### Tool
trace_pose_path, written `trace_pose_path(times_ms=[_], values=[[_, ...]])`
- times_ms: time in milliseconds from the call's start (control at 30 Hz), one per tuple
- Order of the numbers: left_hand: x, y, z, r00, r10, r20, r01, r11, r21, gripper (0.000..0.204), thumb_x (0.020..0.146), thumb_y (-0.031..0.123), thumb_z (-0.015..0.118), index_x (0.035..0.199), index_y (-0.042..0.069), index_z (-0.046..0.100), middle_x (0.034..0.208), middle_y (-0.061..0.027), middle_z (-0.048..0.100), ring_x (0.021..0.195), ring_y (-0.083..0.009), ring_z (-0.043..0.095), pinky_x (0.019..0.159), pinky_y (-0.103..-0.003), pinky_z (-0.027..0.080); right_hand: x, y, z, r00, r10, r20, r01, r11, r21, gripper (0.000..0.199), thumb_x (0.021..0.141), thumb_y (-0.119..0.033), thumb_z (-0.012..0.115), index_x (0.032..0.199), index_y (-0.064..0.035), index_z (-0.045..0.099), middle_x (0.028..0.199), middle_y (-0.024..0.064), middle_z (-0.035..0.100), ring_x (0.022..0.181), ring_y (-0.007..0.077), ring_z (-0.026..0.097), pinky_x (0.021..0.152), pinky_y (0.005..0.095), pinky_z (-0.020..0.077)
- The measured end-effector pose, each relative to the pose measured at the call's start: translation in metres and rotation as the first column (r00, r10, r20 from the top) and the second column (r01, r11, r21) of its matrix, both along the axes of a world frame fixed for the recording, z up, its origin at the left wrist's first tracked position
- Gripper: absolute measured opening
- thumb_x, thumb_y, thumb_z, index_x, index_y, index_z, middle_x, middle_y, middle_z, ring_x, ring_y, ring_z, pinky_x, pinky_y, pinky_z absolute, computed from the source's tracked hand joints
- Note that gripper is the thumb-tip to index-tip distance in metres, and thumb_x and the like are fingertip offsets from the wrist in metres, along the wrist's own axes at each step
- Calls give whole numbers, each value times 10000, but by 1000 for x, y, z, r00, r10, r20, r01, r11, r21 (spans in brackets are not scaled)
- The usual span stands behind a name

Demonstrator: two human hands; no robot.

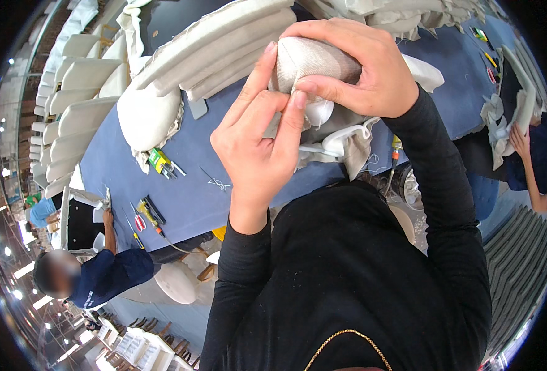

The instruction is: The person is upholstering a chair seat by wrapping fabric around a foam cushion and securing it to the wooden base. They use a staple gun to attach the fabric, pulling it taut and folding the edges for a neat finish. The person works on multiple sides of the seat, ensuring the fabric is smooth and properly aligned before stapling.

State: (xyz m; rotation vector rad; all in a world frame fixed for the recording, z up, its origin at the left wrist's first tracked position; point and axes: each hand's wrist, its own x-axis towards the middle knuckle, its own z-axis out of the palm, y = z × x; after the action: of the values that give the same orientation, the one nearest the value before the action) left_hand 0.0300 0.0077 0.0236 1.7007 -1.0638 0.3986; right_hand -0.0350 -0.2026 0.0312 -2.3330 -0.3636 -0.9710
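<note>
Both hands are at the rounded end of a padded piece covered in beige woven fabric [314,60], raised above the blue table [119,154]. My right hand [375,71] wraps round its far and right sides, with the thumb pressed on the near face. My left hand [258,133] is closed at the near left edge, its thumb and fingertips pinching the cover's fabric near a seam. A white bit of lining or padding [318,113] shows below the fingers. Loose beige fabric [358,148] hangs toward the table's near edge; the rest of the piece is partly hidden by my hands.
Stacked curved beige panels [224,43] lie at the far side, beside a white padded piece [146,117]. On the left are a green-yellow box [160,162], a staple gun [152,211] and red-handled scissors [139,222]. Co-workers stand at the left [112,272] and right [542,145].
</note>
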Motion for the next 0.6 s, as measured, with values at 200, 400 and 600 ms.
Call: trace_pose_path(times_ms=[200,400,600], values=[[-6,0,-1,998,60,11,-60,998,-6,202,912,81,835,764,20,713,1335,-245,767,820,-218,803,665,-281,575,3,-3,-1,1000,26,-10,-26,999,-18,551,867,-379,894,1321,-101,754,1130,150,797,989,357,772,889,403,611],[-3,-1,-9,994,88,62,-84,994,-63,233,891,83,860,756,18,681,1300,-234,783,878,-235,802,722,-294,597,2,-3,-1,996,73,-51,-74,997,-18,559,845,-301,900,1313,-37,745,1158,149,798,1013,348,775,893,386,605],[2,-2,-22,956,-88,-281,18,970,-242,410,887,213,892,1184,6,699,1300,-206,766,1081,-281,789,928,-353,605,2,-7,-2,981,193,-3,-193,981,3,514,888,-284,849,1310,-9,745,1180,175,798,1035,370,775,930,402,607]])
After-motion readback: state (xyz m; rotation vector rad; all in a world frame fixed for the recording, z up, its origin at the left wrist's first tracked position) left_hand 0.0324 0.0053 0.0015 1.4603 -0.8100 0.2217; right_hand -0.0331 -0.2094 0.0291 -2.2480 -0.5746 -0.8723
